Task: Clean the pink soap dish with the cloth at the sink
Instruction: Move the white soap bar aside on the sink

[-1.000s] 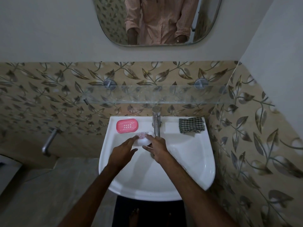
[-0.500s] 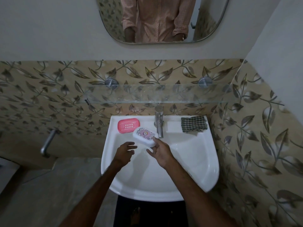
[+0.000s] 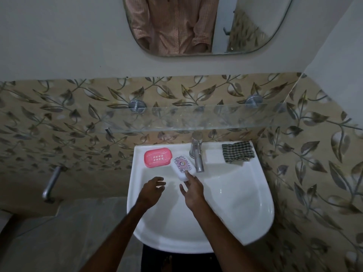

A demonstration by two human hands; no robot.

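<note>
One sink (image 3: 235, 209) holds one pink soap dish (image 3: 157, 157), one white box (image 3: 182, 167), one cloth (image 3: 237, 152) and one tap (image 3: 197, 154). Two hands show, left hand (image 3: 152, 190) and right hand (image 3: 193, 193); one shelf (image 3: 196, 118), one mirror (image 3: 245, 26).

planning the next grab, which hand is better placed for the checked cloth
Likely right: the cloth lies on the sink rim right of the tap, where the right hand is nearer; the left hand hovers below the pink soap dish.
</note>
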